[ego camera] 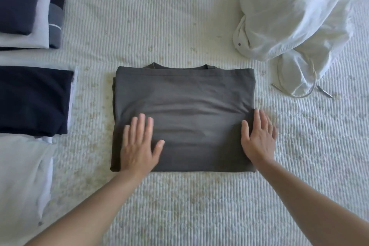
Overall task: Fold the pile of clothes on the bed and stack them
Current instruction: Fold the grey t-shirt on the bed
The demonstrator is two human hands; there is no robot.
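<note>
With the grey T-shirt already folded into a compact rectangle, I judge the step in hand to be the final smoothing of this garment before stacking. It lies at the middle of the bed, collar on the far edge, fold lines square.

My left hand lies flat on the near-left part of the shirt, fingers straight and slightly spread, gripping nothing. My right hand rests flat across the shirt's right edge, fingers extended, partly on the cloth and partly on the bed cover. Neither hand holds or pinches fabric; both only press.

Folded stacks sit at my left: a near stack topped by a navy garment, and a far stack of navy, white and striped pieces. The white drawstring garment lies crumpled at far right, well apart from the shirt and not yet folded.

Next move, as I judge it:
1. Slide both hands under the shirt's left and right edges.
2. Lift it level so that the folds do not open.
3. Set it squarely on one of the left stacks.

Risk: soft knit cloth sags if supported only at the edges. The white garment is the one piece in view left to fold.
</note>
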